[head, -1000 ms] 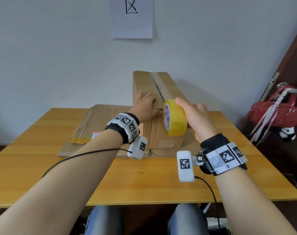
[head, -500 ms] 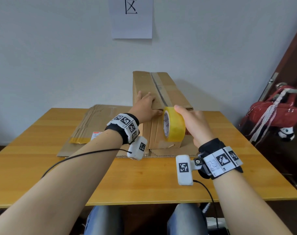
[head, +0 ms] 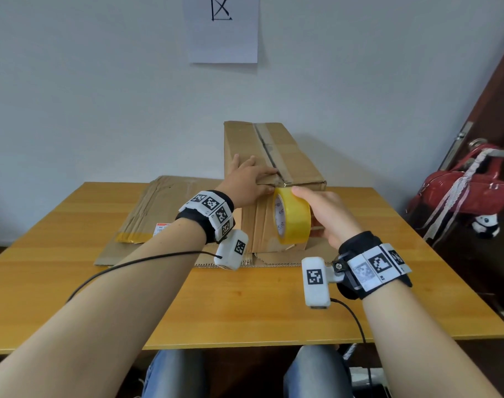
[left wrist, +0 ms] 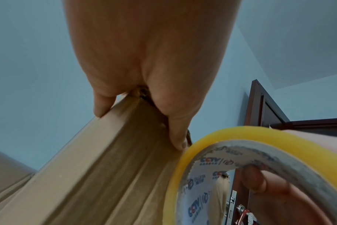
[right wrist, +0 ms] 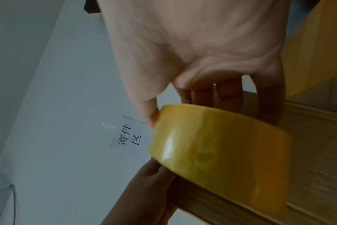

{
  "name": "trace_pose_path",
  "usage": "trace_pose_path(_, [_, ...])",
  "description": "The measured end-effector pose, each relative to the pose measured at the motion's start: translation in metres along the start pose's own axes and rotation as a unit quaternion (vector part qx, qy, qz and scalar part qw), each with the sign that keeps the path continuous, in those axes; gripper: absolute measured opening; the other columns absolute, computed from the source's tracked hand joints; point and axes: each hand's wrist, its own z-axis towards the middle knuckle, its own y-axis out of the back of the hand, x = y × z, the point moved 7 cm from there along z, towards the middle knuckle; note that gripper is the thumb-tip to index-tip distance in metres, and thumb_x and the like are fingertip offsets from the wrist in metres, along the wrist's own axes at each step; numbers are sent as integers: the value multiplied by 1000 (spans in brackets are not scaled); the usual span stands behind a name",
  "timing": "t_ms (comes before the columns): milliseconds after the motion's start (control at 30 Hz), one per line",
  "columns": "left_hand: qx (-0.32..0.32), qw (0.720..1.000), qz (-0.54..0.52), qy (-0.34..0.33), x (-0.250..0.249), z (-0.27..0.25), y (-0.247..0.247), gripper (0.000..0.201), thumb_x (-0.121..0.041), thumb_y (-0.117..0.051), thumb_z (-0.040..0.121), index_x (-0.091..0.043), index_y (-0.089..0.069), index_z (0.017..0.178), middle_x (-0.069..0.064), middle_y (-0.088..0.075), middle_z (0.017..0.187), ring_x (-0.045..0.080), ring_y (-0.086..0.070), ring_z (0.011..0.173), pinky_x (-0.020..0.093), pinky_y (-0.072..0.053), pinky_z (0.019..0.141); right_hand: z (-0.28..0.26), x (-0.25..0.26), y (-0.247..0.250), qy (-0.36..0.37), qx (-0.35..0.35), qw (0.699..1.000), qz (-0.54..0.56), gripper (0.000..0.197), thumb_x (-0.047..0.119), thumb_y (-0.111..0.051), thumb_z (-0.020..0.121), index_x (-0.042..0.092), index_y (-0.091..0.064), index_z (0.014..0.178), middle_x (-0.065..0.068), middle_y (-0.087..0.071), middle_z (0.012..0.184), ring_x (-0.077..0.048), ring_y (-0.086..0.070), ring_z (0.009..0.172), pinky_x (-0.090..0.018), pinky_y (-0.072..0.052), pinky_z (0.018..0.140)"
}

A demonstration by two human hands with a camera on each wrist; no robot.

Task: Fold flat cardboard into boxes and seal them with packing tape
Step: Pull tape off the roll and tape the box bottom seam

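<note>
A brown cardboard box (head: 299, 156) stands on the wooden table (head: 245, 305), its top seam covered by a strip of tape. My left hand (head: 246, 182) lies flat on the box top at the near edge, fingers straight, thumb along the edge (left wrist: 178, 137). My right hand (head: 328, 219) grips a yellow roll of packing tape (head: 292, 218), thumb on the outside, fingers through the core (left wrist: 254, 181). The roll (right wrist: 221, 159) hangs against the box's front face just below the top edge, close to my left thumb.
Flat cardboard sheets (head: 147, 216) lie on the table behind and left of the box, one with a yellow taped strip. A red bag (head: 463, 191) hangs by a dark door at the right. A paper sign (head: 223, 27) is stuck on the wall.
My right hand has brought the tape roll down over the box's near edge onto the front face. The left hand has stayed pressed on the box top.
</note>
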Motion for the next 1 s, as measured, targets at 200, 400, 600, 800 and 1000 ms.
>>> trace_pose_path(200, [-2,1000,-14,-3,1,1,0,51,-38,-58,99,-37,-44,148,18,-20,164,28,4,155,40,10,122,18,20,19,14,-61,998,-24,54,50,-77,80,27,-54,122,-2,-56,126,-20,-56,107,-43,-55,80])
trace_pose_path(400, [-49,998,-26,-5,8,5,2,68,-39,-68,92,-15,-41,150,13,-33,160,20,-12,154,34,5,124,34,34,23,38,-100,992,-63,60,46,-66,91,24,-44,143,-4,-34,148,-21,-46,114,-45,-46,104])
trace_pose_path(600, [-58,996,-59,20,6,3,4,83,-35,-71,91,-13,-25,156,13,-23,164,27,-4,154,34,2,121,36,34,15,24,-52,997,-46,64,42,-59,97,25,-35,154,1,-36,157,-24,-38,139,-53,-40,111])
trace_pose_path(800, [-46,997,-52,13,8,5,2,78,-33,-69,92,-18,-27,156,15,-19,164,28,-1,154,36,5,121,37,33,10,16,-30,998,-56,70,45,-60,96,27,-31,156,0,-33,160,-25,-36,141,-54,-38,112])
trace_pose_path(1000, [-27,997,-65,-12,11,7,-2,70,-27,-69,90,-35,-36,151,15,-23,162,25,0,155,42,8,124,40,33,3,25,-6,996,-84,75,48,-62,93,29,-29,157,3,-31,161,-23,-33,144,-52,-35,115])
